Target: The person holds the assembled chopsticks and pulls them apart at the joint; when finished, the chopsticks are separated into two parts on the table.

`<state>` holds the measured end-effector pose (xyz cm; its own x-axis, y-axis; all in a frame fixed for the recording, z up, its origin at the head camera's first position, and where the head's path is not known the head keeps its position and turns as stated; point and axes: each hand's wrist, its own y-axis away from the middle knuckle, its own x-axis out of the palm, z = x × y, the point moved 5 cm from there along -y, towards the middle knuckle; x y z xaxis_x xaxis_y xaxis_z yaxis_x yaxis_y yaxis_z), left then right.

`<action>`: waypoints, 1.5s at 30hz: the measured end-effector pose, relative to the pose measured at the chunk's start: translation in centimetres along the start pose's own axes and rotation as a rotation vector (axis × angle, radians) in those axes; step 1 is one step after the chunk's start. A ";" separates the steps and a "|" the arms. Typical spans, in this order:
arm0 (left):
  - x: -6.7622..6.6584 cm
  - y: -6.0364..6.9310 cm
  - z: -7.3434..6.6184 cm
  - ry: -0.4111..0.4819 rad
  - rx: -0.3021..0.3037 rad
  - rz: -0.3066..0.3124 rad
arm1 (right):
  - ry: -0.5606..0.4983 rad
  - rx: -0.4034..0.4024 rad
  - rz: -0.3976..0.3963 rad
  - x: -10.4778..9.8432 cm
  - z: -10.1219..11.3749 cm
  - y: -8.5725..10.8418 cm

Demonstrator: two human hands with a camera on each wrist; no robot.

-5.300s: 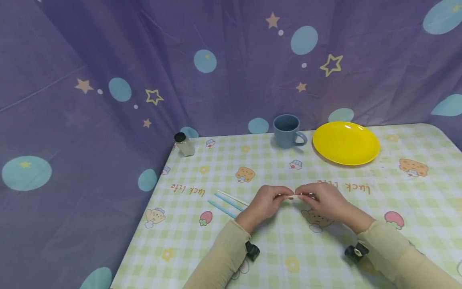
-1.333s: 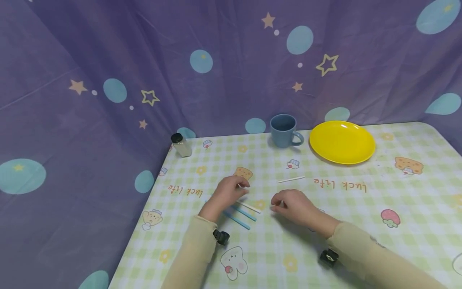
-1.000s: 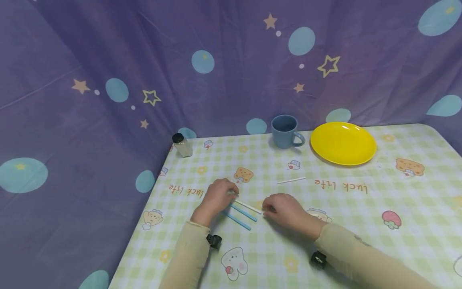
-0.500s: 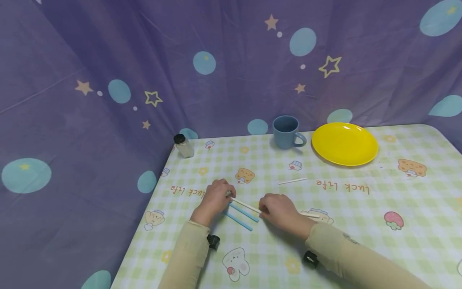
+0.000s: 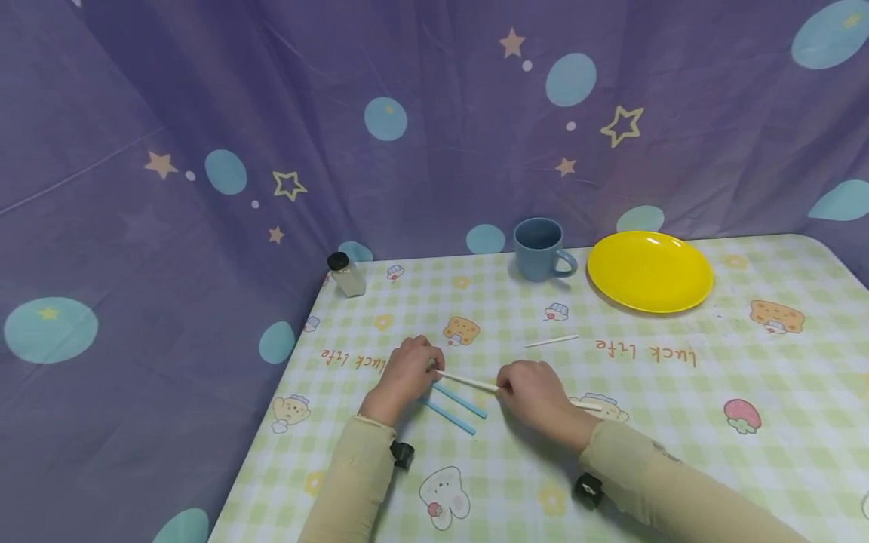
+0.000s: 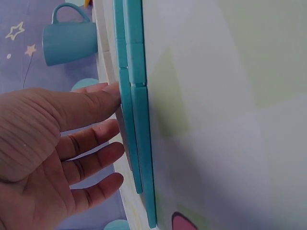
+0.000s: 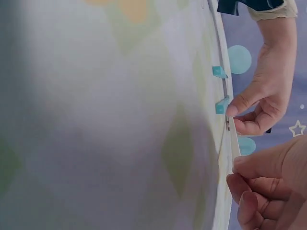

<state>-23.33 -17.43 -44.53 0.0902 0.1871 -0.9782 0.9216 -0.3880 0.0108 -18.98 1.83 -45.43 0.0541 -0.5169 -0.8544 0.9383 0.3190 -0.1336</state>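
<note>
Blocked between the left hand [image 5: 407,372] and right hand [image 5: 534,392] by a white stick [image 5: 468,381], with blue sticks [image 5: 459,400] just nearer. Passable over the bench [image 5: 509,483] nearer still; beyond the hands, interrupted by another white stick [image 5: 551,341], then mug [image 5: 536,256] and plate [image 5: 649,271].

Head view: soft, even light, apparently from above; desk [image 5: 509,490] bright, curtain [image 5: 170,241] dimmer. Small white glare at 12 o'clock on the plate [image 5: 648,275]. Faint, soft-edged shadows under the hands [image 5: 536,396]. Focus fair; printed dot [image 5: 830,34] at 2 o'clock looks stretched. Left-wrist view: dimmer, desk print hazy, grey shadow near 6 o'clock. Right-wrist view: desk blurred, dark band along 9 o'clock edge, broad shadow towards 7 o'clock.
</note>
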 end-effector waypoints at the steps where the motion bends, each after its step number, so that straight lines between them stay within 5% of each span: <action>1: 0.0 0.0 -0.1 0.008 0.006 -0.003 | -0.010 0.006 -0.001 -0.2 -0.1 0.0; 14: -0.9 -0.1 -1.9 0.169 0.116 -0.095 | -0.082 -0.020 -0.076 -2.7 -2.2 0.9; 30: 0.1 -0.6 -5.1 0.318 0.143 -0.036 | -0.189 -0.052 -0.037 -5.5 -4.9 2.4; 45: 1.2 -1.4 -8.0 0.466 0.256 -0.029 | -0.195 -0.009 -0.024 -6.9 -7.1 3.3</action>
<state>-21.45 -9.47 -44.01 0.2775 0.5595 -0.7810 0.8098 -0.5736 -0.1232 -18.66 12.10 -43.52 0.0973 -0.6680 -0.7377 0.9370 0.3113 -0.1583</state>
